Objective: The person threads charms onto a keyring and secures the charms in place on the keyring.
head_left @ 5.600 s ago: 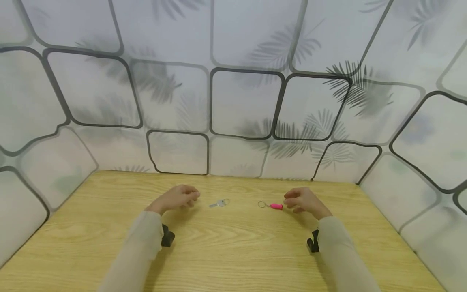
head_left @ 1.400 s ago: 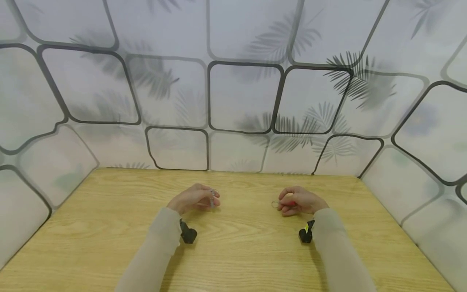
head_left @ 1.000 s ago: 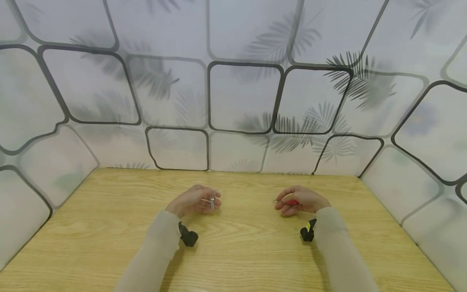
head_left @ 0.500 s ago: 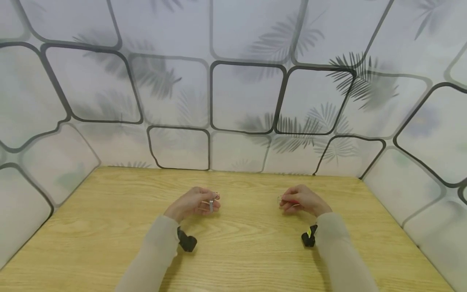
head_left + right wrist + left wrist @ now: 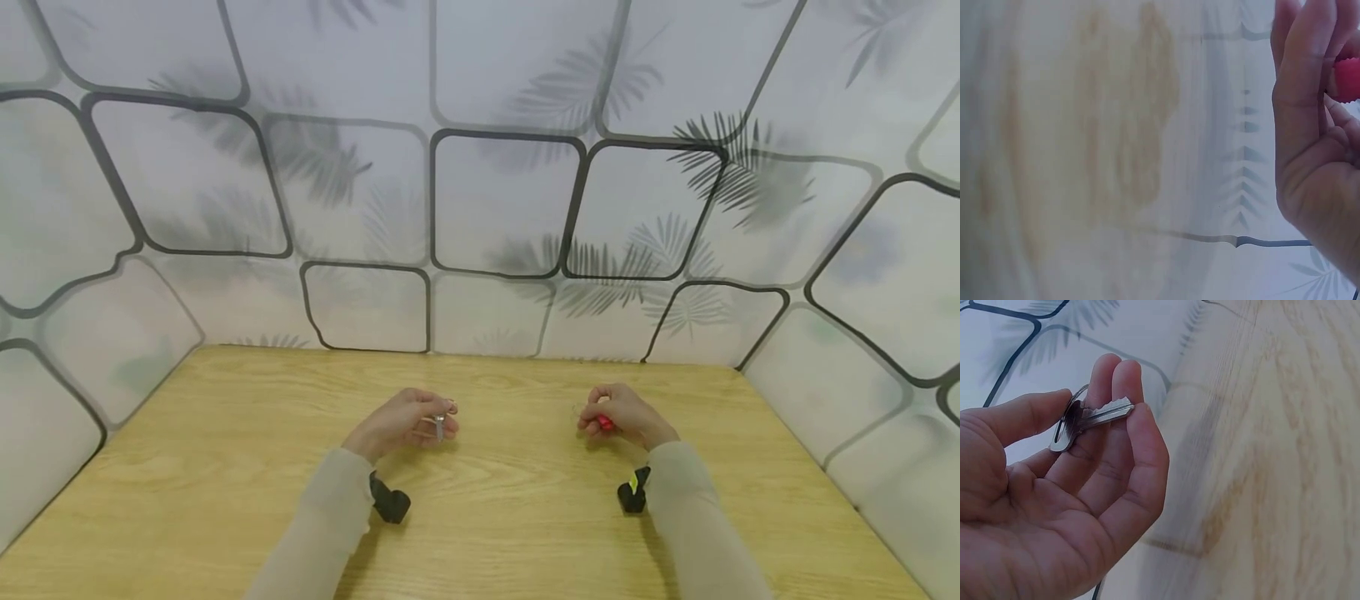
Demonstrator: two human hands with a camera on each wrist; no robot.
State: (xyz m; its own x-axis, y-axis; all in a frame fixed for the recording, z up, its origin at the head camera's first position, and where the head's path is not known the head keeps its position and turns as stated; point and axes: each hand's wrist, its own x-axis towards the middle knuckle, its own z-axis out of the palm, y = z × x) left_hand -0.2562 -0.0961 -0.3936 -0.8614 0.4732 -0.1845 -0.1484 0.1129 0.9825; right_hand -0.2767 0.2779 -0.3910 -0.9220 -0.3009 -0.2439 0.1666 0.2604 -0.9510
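Note:
My left hand pinches a silver key by its head, over the left-centre of the table. In the left wrist view the thumb presses the head of the key and its thin split ring against the fingers, and the toothed blade reaches across the fingertips. To the right, my right hand holds a small pink bullet-shaped keychain. Its wire ring sticks out past the fingertips to the left. Only one ridged end of the pink keychain shows beside the fingers in the right wrist view.
Both hands are over a light wood-grain table. A pale patterned covering with dark outlines and leaf prints rises behind it and along both sides. Each wrist wears a black camera mount, the left mount and the right mount.
The key and the pink keychain lay on the table in the oldest frame; each is now in a hand. In the last second the key has swung blade-down and the hands have shifted only slightly.

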